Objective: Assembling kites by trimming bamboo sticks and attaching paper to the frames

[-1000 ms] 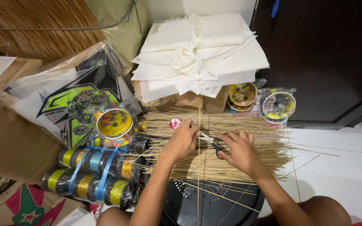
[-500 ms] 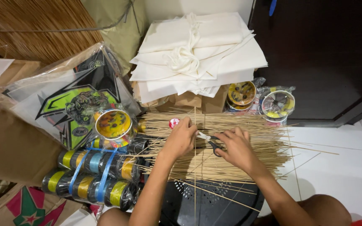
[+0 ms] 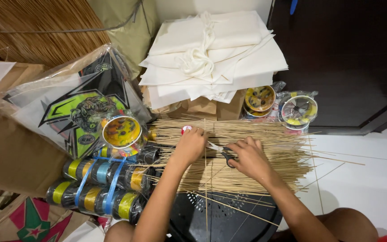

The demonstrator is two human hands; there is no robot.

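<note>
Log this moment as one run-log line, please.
left hand: pinching one thin stick | right hand: holding scissors | beneath: stick pile

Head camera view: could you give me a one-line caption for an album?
Right hand works scissors over a spread of thin sticks while the left hand steadies one, spools alongside.
</note>
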